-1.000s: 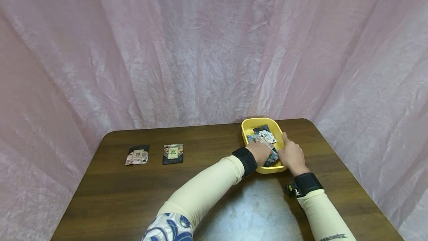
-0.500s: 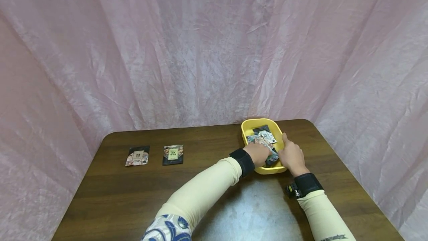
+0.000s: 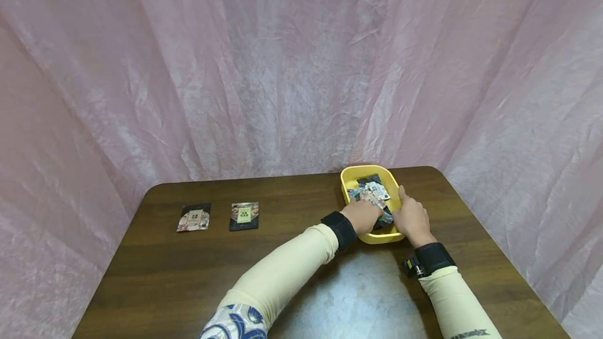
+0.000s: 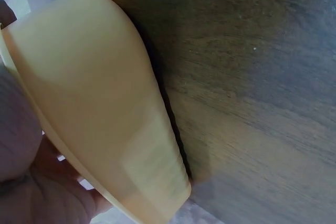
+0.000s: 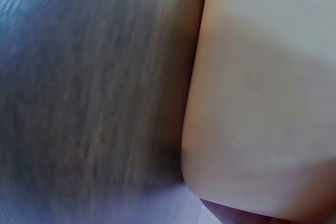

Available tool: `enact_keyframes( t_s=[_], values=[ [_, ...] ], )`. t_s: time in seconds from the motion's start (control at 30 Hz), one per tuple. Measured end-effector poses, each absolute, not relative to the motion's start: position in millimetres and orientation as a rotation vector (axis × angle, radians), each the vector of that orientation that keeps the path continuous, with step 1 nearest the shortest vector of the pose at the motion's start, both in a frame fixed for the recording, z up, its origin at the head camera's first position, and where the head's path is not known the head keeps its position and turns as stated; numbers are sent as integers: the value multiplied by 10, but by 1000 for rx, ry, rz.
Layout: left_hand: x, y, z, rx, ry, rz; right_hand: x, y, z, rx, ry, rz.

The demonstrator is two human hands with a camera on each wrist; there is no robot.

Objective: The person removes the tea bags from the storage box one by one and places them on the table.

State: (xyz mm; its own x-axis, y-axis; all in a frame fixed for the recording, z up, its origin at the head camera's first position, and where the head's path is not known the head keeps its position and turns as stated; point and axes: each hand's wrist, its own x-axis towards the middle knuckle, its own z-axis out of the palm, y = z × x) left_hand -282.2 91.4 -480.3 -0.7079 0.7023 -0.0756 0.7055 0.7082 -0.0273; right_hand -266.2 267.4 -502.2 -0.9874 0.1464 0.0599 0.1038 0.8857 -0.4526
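Note:
A yellow plastic bin [image 3: 350, 172] stands near the table's back right edge, with several small printed packets [image 3: 377, 191] lying inside in a heap. My left hand [image 3: 361, 216] reaches over the bin's near left rim and down among those packets; its fingertips are hidden, so whether they pinch one is unclear. On the opposite side, my right hand [image 3: 412, 219] grips the bin's right rim. The left wrist view shows the bin's outer wall [image 4: 100, 93] close up, with part of the left hand over the rim. Bin wall [image 5: 262, 103] fills much of the right wrist view.
Two flat packets lie apart on the left of the wooden table [image 3: 155, 276]: a dark and pinkish packet [image 3: 194, 217] and a dark packet with a pale green label [image 3: 244, 216]. A pink curtain [image 3: 282, 77] hangs behind the table.
The left hand and wrist have drawn slightly left within the bin. The right hand, the bin and the two packets on the table stay in place.

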Motion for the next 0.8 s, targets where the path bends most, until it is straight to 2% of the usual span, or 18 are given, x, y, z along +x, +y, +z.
enact_keyframes(
  t_s=[0.8],
  values=[
    [-2812, 867, -4860, 1327, 3034, -363, -2652, 2665, -5055, -188, -2929, 708]
  ],
)
